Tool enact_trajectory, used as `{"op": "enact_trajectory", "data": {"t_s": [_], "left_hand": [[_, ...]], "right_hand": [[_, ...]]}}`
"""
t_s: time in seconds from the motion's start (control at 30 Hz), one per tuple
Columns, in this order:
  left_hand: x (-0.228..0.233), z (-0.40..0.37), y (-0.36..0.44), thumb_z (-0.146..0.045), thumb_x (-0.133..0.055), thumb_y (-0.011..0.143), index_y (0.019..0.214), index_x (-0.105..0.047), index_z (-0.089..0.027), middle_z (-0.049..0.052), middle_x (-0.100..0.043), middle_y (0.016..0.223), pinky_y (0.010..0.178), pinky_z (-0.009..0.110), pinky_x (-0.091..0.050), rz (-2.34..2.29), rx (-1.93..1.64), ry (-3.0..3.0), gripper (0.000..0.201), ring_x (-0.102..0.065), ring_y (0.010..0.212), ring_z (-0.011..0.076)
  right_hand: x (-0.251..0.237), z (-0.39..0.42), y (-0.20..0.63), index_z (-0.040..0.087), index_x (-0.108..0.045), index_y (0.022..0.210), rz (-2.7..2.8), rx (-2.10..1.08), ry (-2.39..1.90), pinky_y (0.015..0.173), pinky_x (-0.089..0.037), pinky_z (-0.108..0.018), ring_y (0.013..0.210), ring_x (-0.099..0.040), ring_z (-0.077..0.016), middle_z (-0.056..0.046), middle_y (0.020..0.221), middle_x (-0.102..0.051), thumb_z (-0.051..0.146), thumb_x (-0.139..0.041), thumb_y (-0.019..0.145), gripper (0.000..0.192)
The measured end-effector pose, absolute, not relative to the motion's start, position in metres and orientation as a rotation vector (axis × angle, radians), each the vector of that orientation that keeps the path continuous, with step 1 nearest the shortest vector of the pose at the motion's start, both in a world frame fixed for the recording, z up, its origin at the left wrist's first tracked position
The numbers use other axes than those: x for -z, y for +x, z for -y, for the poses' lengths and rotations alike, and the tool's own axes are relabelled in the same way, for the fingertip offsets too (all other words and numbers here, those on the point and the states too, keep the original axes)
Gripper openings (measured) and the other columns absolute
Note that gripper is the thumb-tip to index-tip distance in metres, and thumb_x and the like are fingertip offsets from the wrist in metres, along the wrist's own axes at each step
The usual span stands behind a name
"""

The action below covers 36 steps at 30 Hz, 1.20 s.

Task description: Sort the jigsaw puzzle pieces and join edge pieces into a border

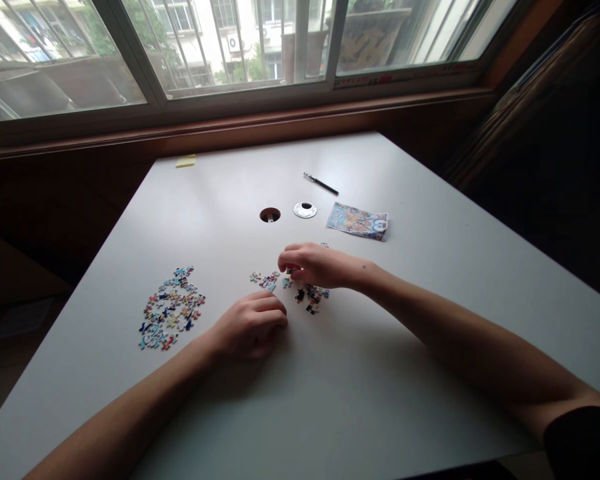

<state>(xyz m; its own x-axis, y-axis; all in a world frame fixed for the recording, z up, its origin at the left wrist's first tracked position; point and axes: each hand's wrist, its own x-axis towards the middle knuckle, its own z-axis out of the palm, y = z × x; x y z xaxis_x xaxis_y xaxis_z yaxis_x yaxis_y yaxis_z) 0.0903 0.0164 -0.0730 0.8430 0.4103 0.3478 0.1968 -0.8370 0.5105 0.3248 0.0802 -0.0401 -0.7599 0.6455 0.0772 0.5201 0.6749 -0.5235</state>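
My left hand (253, 323) rests on the white table with its fingers curled in. Its fingertips are hidden, so I cannot see what they hold, if anything. Just beyond it lie a few joined jigsaw pieces (269, 281) and a loose piece (255, 277). My right hand (313, 265) is bent over a small heap of jigsaw pieces (313, 297), partly covering it. Between its thumb and curled fingers a jigsaw puzzle piece (291, 271) shows in part. A larger spread of loose jigsaw pieces (173, 310) lies to the left of both hands.
A colourful printed picture sheet (359, 221) lies behind my right hand, with a black pen (321, 183) farther back. Near them are a round hole (270, 215) in the table (220, 220) and a metal ring cover (305, 210). A yellow note (185, 161) sits at the far edge.
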Motion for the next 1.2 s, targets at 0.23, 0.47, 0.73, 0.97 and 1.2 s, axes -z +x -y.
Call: {"op": "enact_trajectory", "data": {"t_s": [0.23,0.47,0.73,0.97,1.2], "left_hand": [[0.073,-0.017,0.090,-0.009,-0.052,0.079,0.090,-0.058,-0.018,0.008,-0.065,0.090,0.073,0.031,-0.047,-0.433,-0.629,2.542,0.016,-0.053,0.083,0.0195],[0.076,-0.017,0.089,-0.009,-0.052,0.080,0.091,-0.058,-0.018,0.009,-0.065,0.092,0.076,0.033,-0.047,-0.427,-0.617,2.533,0.016,-0.053,0.085,0.0198],[0.075,-0.017,0.089,-0.009,-0.053,0.080,0.091,-0.058,-0.018,0.009,-0.065,0.093,0.077,0.033,-0.047,-0.441,-0.606,2.533,0.016,-0.054,0.085,0.0197],[0.074,-0.017,0.090,-0.008,-0.053,0.079,0.091,-0.058,-0.019,0.008,-0.065,0.093,0.076,0.032,-0.047,-0.424,-0.618,2.534,0.017,-0.053,0.085,0.0193],[0.074,-0.016,0.090,-0.007,-0.053,0.079,0.090,-0.057,-0.019,0.008,-0.064,0.091,0.076,0.032,-0.046,-0.441,-0.613,2.522,0.016,-0.052,0.084,0.0190]], "right_hand": [[0.036,-0.083,0.323,0.015,-0.069,0.097,2.466,-0.739,-1.050,0.068,-0.044,-0.024,0.074,-0.061,-0.0123,-0.005,0.086,-0.070,0.002,-0.063,0.082,0.021],[0.029,-0.082,0.326,0.015,-0.070,0.092,2.246,-0.989,-1.179,0.065,-0.048,-0.025,0.072,-0.063,-0.0121,-0.003,0.081,-0.070,0.014,-0.067,0.080,0.012],[0.016,-0.080,0.324,0.014,-0.064,0.091,1.931,-1.528,-1.183,0.055,-0.048,-0.022,0.066,-0.066,-0.0125,-0.003,0.072,-0.071,0.018,-0.069,0.076,0.016],[0.016,-0.080,0.324,0.016,-0.064,0.090,1.894,-1.565,-1.221,0.056,-0.049,-0.023,0.066,-0.066,-0.0132,-0.003,0.073,-0.072,0.020,-0.072,0.073,0.018],[0.036,-0.086,0.326,0.017,-0.069,0.090,2.053,-1.099,-1.392,0.055,-0.045,-0.023,0.062,-0.059,-0.0100,-0.002,0.078,-0.072,0.016,-0.069,0.074,0.016]]}}
